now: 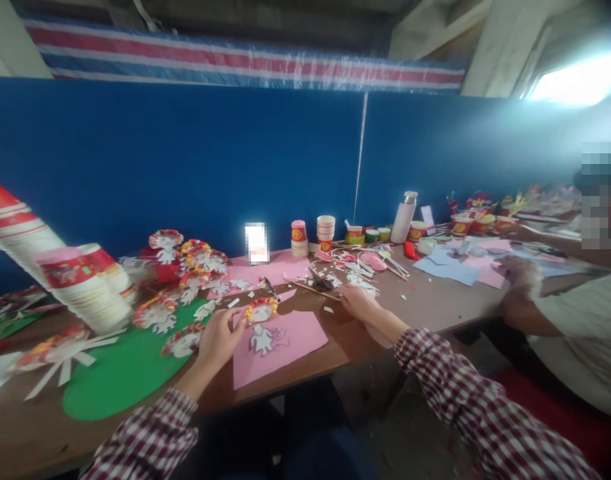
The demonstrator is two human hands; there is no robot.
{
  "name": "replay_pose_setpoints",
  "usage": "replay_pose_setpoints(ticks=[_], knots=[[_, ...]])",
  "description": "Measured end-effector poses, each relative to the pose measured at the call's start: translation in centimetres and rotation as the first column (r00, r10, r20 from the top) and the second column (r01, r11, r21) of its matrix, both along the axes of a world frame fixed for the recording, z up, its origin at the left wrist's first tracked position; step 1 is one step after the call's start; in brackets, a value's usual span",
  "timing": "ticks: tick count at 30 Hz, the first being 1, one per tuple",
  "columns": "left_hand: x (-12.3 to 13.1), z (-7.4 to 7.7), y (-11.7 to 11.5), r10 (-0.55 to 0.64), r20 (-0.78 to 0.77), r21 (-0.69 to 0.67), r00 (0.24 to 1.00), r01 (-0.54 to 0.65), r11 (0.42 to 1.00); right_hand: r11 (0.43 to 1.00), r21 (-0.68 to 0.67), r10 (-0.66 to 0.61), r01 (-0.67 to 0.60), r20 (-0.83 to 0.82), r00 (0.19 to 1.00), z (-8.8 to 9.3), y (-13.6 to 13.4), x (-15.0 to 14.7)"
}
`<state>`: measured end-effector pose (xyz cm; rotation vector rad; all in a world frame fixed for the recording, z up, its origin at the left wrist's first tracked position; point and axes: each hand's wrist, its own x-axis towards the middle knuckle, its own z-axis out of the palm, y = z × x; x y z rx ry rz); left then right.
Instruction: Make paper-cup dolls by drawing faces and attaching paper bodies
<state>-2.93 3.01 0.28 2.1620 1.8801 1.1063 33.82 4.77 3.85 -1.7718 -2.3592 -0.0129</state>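
In the head view my left hand [220, 341] pinches the edge of a paper doll [261, 339] with a red and yellow ruffled ring round its head. The doll lies over a pink paper sheet [300, 333] that bears dark scribbled lines. My right hand [359, 305] reaches over the table, its fingers closed at the near end of a thin wooden stick [313, 289]. Right beside the stick sits a small dark clump [322, 283], too blurred to name. A dark pen [270, 289] lies behind the doll.
Several similar dolls [185, 341] lie around a green oval sheet [120, 373] on the left. Stacked paper cups [95, 293] lean beside it. Paper scraps [360, 277], a cup stack [326, 230] and a flask [403, 219] line the back. Another person's arm [520, 287] works at right.
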Motion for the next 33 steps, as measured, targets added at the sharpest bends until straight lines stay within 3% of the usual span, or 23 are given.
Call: replay_pose_setpoints(ticks=[7, 14, 21, 26, 29, 33], knots=[[0.3, 0.1, 2.5, 0.058, -0.018, -0.136, 0.998, -0.06, 0.989, 0.999, -0.018, -0.029, 0.029, 0.038, 0.999, 0.2, -0.8, 1.0], [1.1, -0.2, 3.8, 0.048, 0.011, -0.232, 0.999, -0.045, 0.972, 1.0, 0.004, -0.029, 0.029, 0.047, 0.998, 0.1, -1.2, 1.3], [0.8, -0.1, 3.5, 0.021, 0.032, -0.209, 0.999, -0.014, 0.978, 0.998, 0.036, -0.052, 0.052, -0.007, 0.999, 0.1, -1.5, 2.5], [-0.9, 1.9, 2.7, 0.021, -0.02, -0.133, 1.0, -0.024, 0.991, 0.995, 0.096, 0.038, -0.032, -0.063, 0.997, 0.0, -1.6, 2.2], [-1.7, 3.3, 2.1, -0.054, -0.094, -0.104, 0.994, 0.044, 0.994, 0.981, 0.135, 0.152, -0.139, -0.089, 0.984, 0.3, -1.9, 0.6], [-1.1, 3.8, 1.7, -0.286, -0.221, -0.111, 0.932, 0.267, 0.957, 0.959, 0.1, 0.272, -0.265, -0.075, 0.959, 1.0, -2.1, -3.6]])
